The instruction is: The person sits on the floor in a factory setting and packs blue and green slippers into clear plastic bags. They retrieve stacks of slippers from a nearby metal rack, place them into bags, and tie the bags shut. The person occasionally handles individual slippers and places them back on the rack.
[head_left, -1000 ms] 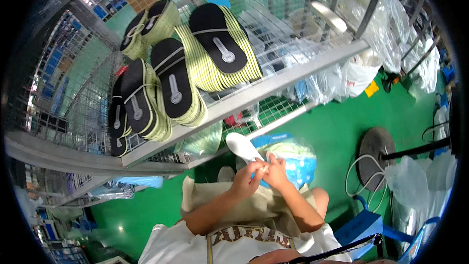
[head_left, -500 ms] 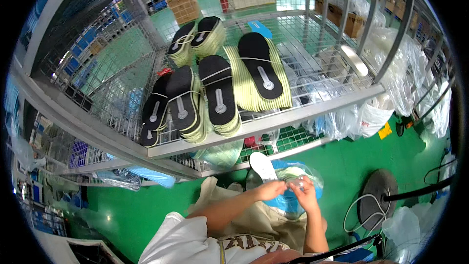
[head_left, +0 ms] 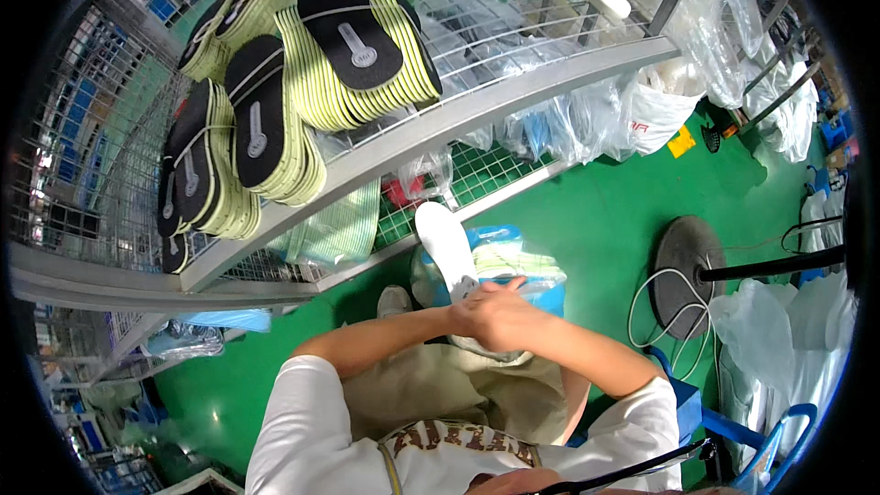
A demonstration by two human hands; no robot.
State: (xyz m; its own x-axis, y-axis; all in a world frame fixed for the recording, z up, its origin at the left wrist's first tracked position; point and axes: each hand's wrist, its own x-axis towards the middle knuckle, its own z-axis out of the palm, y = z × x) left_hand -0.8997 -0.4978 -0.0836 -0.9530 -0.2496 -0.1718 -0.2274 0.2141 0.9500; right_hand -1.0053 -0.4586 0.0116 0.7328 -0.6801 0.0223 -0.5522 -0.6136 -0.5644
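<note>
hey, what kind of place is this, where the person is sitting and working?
Probably a shoe-insole workshop or factory floor: bundled insoles stacked on a wire rack, bagged stock underneath, a green painted floor.

5 bundles of black-topped, yellow-edged insoles (head_left: 362,41) lie on 1 wire shelf (head_left: 513,96). 1 white insole (head_left: 446,243) shows above 2 hands (head_left: 495,312). 1 blue bag (head_left: 518,261) of insoles sits just behind them. 1 round black base (head_left: 687,261) stands on the floor. 1 blue chair (head_left: 733,435) is at lower right.
</note>
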